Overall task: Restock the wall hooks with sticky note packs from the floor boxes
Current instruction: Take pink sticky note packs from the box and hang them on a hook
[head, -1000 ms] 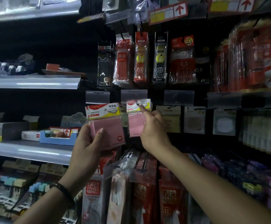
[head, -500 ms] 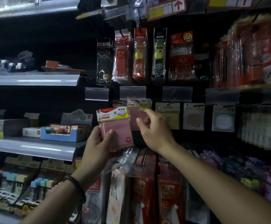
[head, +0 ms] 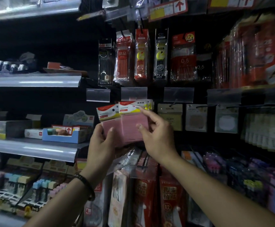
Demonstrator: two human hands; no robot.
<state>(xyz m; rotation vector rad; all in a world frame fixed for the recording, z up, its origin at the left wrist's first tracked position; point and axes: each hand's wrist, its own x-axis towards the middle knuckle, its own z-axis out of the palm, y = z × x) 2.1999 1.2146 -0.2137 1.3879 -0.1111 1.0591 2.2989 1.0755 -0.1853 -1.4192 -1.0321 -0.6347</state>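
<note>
My left hand (head: 100, 141) grips a stack of pink sticky note packs (head: 108, 122) with red, white and yellow header cards, held up in front of the hook wall. My right hand (head: 156, 136) pinches the front pink pack (head: 133, 123) of that stack, thumb on its face and index finger on the top right corner of its header. Right behind it, more packs of the same kind (head: 149, 104) hang on a hook under a clear price tag holder (head: 134, 94). The hook itself is hidden.
Pen refill packs (head: 140, 54) hang above. Beige and white note packs (head: 170, 117) hang to the right on neighbouring hooks. Red packets (head: 145, 185) hang below my hands. A shelf (head: 31, 149) with a blue display box (head: 64, 136) juts out on the left.
My left hand moved the stack right and closer to the hook. My right hand left the hanging pack and now pinches the front pack of the stack.
</note>
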